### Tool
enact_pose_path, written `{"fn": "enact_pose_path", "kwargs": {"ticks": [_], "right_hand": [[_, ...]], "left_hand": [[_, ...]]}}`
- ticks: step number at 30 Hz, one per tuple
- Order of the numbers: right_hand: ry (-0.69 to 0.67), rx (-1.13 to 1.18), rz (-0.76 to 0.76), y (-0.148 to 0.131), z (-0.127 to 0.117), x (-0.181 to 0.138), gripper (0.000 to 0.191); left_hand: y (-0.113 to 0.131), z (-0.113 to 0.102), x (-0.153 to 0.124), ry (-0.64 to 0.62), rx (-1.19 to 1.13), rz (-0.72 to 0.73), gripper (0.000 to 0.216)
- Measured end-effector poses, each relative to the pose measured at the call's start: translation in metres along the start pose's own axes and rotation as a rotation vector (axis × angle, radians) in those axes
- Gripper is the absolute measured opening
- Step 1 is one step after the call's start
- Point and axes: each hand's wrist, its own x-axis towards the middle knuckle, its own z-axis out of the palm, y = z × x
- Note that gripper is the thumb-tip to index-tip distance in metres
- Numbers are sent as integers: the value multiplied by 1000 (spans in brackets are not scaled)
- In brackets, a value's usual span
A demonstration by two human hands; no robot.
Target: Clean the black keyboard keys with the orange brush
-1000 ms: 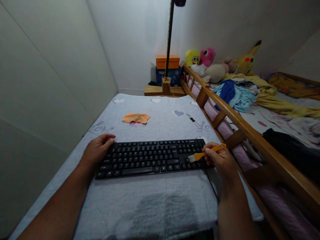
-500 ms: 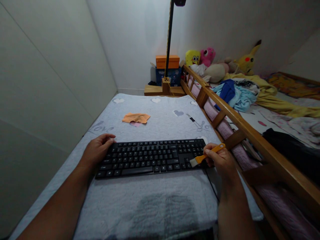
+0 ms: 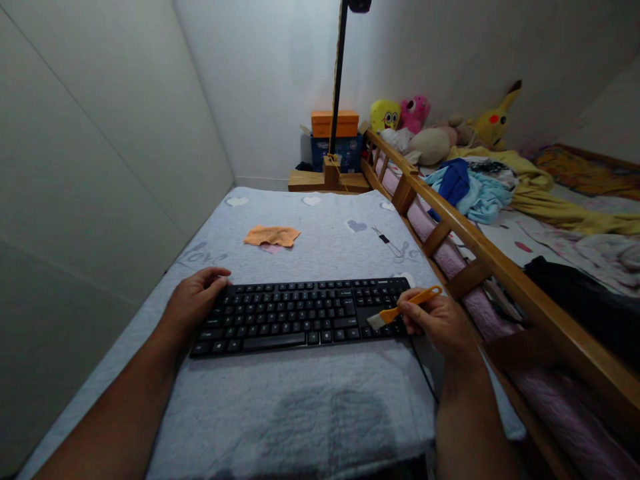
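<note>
Pinching one brush (image 3: pixel 389 316) in the right hand (image 3: pixel 433 317), over the right end of one keyboard (image 3: pixel 295 317) on the sheet (image 3: pixel 220 400). Hiding its far left edge with the left hand (image 3: pixel 193 300); not being able to tell that grip. Seeing one cloth (image 3: pixel 273 235), one blurry tool (image 3: pixel 384 239) behind.

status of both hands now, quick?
Left hand: at the keyboard's left end; whether it grips the edge can't be told.
Right hand: closed, holding the yellow-handled brush.
</note>
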Motion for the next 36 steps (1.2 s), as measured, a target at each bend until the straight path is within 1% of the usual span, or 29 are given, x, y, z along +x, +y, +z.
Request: {"fn": "enact_pose_path", "kwargs": {"ticks": [5, 8, 12, 17, 20, 24, 27, 29, 33, 36], "right_hand": [[-34, 62, 41, 2, 2, -1, 35], [-70, 46, 58, 1, 3, -1, 34], [-100, 1, 22, -3, 1, -1, 30], [-13, -11, -35, 0, -4, 0, 21], [21, -2, -49, 4, -6, 1, 20], [-5, 8, -62, 7, 0, 2, 23], [-45, -13, -71, 8, 4, 2, 22], [-45, -45, -67, 9, 3, 3, 21], [16, -114, -74, 10, -4, 4, 19], [62, -116, -108, 8, -7, 2, 19]], "left_hand": [[3, 0, -2, 5, -22, -4, 41], [5, 0, -3, 8, -23, -4, 41], [4, 0, -3, 6, -21, -7, 41], [-1, 1, -1, 3, -32, 0, 44], [-1, 0, -1, -2, -27, 9, 43], [5, -1, -2, 10, -7, 11, 41], [8, -1, -3, 20, -8, 6, 40], [8, 0, -4, 22, -15, -3, 41], [7, 0, -5, 20, -27, -10, 43], [6, 1, -5, 15, -39, -18, 42]]}}
